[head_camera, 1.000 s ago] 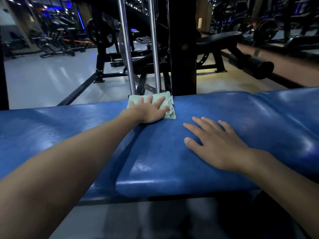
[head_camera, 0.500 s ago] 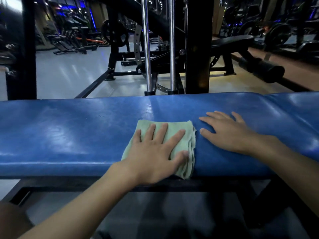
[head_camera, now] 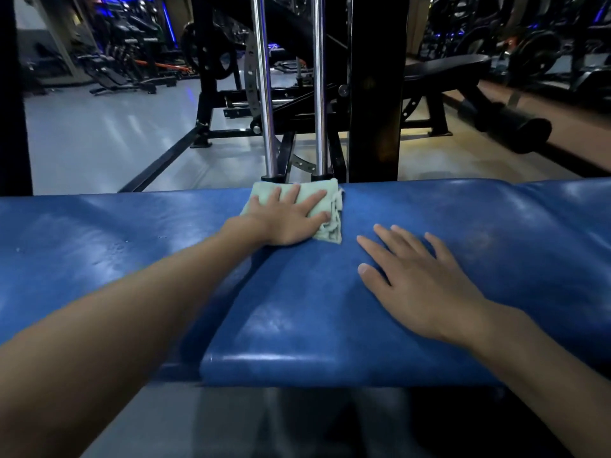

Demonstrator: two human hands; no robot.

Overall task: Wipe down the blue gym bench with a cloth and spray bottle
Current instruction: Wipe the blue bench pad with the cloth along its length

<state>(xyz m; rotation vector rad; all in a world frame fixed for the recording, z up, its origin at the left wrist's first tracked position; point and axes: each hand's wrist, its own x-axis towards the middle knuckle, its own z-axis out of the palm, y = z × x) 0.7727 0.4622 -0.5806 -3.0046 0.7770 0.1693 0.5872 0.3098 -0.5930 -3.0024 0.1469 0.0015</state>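
Observation:
The blue gym bench (head_camera: 479,226) runs across the whole view, its padded vinyl shiny. A folded pale green cloth (head_camera: 330,206) lies at the bench's far edge, near the middle. My left hand (head_camera: 291,219) presses flat on the cloth with straight, spread fingers, arm stretched forward. My right hand (head_camera: 420,285) rests flat on the bare pad to the right of the cloth, fingers spread, apart from it. No spray bottle is in view.
Two chrome guide rods (head_camera: 264,94) and a black upright post (head_camera: 373,94) stand just behind the bench's far edge. A black bench (head_camera: 443,67) and a foam roller pad (head_camera: 515,127) sit further back right. Grey floor opens to the left, with more machines beyond.
My left hand has pushed the cloth from the bench's near edge to its far edge. My right hand stays flat on the pad.

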